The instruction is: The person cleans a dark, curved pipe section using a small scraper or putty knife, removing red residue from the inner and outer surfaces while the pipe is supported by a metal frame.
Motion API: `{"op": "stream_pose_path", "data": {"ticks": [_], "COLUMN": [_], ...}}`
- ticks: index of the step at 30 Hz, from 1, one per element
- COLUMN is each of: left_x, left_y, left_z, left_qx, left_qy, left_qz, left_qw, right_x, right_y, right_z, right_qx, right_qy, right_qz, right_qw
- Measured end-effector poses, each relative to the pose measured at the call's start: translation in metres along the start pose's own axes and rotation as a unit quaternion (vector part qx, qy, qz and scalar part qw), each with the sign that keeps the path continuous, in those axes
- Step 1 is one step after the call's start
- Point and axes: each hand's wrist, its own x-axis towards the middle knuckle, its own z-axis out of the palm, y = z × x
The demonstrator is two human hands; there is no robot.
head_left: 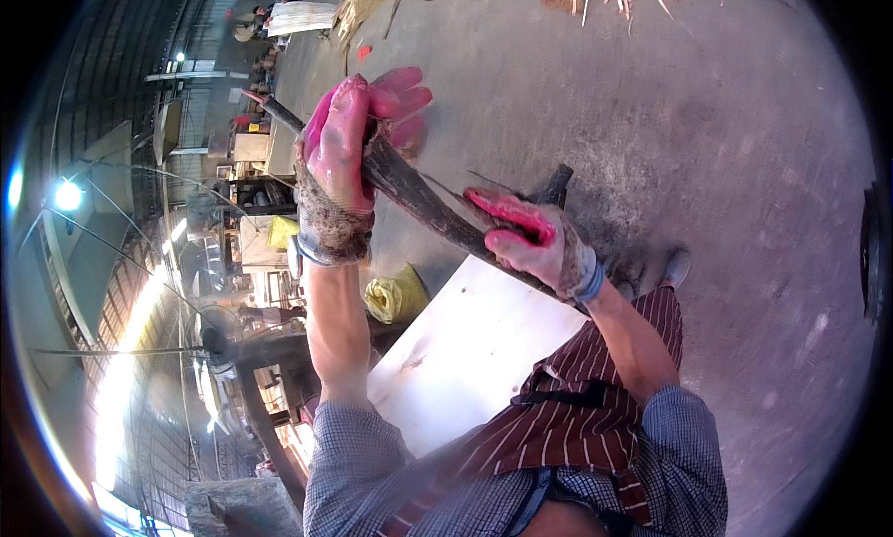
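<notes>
Handling one likely branch [423, 199]: two gloved hands [339, 151] [535, 238].

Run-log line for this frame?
left hand: gloved, at dark branch | right hand: gloved, curled, at branch | white board: below branch

I saw the left hand [342, 151] gloved and raised, fingers [400, 101] stretched rightward, wrist [332, 237] behind them; the right hand [547, 244], also gloved, sat lower, fingers half curled above its thumb [510, 248].
</notes>
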Motion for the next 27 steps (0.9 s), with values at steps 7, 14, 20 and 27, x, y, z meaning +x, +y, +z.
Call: {"op": "stream_pose_path", "data": {"ticks": [7, 14, 20, 27], "left_x": [0.003, 0.008, 0.01, 0.013], "left_y": [0.01, -0.025, -0.017, -0.023], "left_z": [0.005, 0.002, 0.012, 0.02], "left_qx": [-0.232, -0.348, -0.351, -0.35], "left_qy": [-0.003, -0.089, -0.042, 0.006], "left_qz": [-0.149, -0.055, -0.063, -0.042], "left_qw": [0.961, 0.932, 0.933, 0.936], "right_x": [0.043, -0.028, -0.082, -0.032], "right_y": [-0.042, 0.01, 0.135, 0.146], "right_z": [-0.001, -0.018, -0.013, 0.031], "right_qx": [-0.009, -0.171, -0.336, -0.412], "right_qy": [0.006, 0.103, 0.203, 0.242], "right_qz": [-0.044, -0.028, -0.148, -0.297], "right_qw": [0.999, 0.979, 0.908, 0.827]}}
